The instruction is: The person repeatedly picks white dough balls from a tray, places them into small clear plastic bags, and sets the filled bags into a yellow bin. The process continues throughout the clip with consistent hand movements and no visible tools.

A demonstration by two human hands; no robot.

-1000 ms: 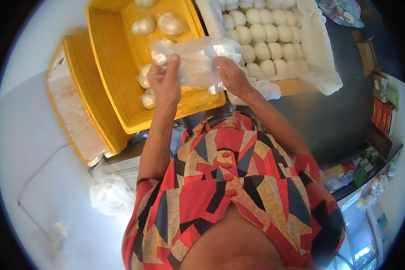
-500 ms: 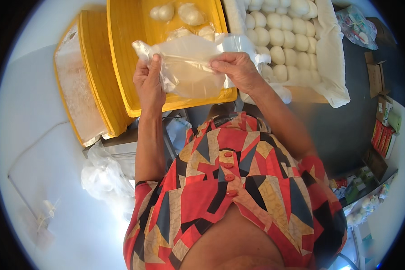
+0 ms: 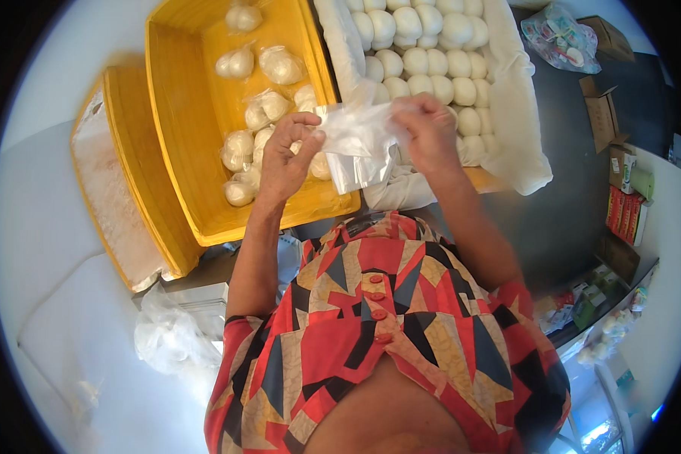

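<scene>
A clear plastic bag (image 3: 359,163) is stretched between my two hands, above the gap between a yellow bin and a cloth-lined tray. My left hand (image 3: 290,155) pinches one side of it, thumb against fingers. At the opposite side my right hand (image 3: 430,136) grips it, slightly smeared by motion. Inside the yellow bin (image 3: 185,121) lie several clear bags of round white buns (image 3: 281,65). Rows of loose white buns (image 3: 415,62) fill the tray, whose white cloth (image 3: 520,129) hangs over its edge. My hands and the bag cover some of both.
Another yellow container (image 3: 140,181) stands at far left, tilted in view. Crumpled plastic bags (image 3: 170,333) hang below it. Along the dark surface at right are a filled clear bag (image 3: 556,38), an open cardboard box (image 3: 599,113) and red boxes (image 3: 625,215).
The bag, spread wide over the yellow bin before, is now more gathered and further right. Both hands have shifted right within the scene, uncovering more bagged buns.
</scene>
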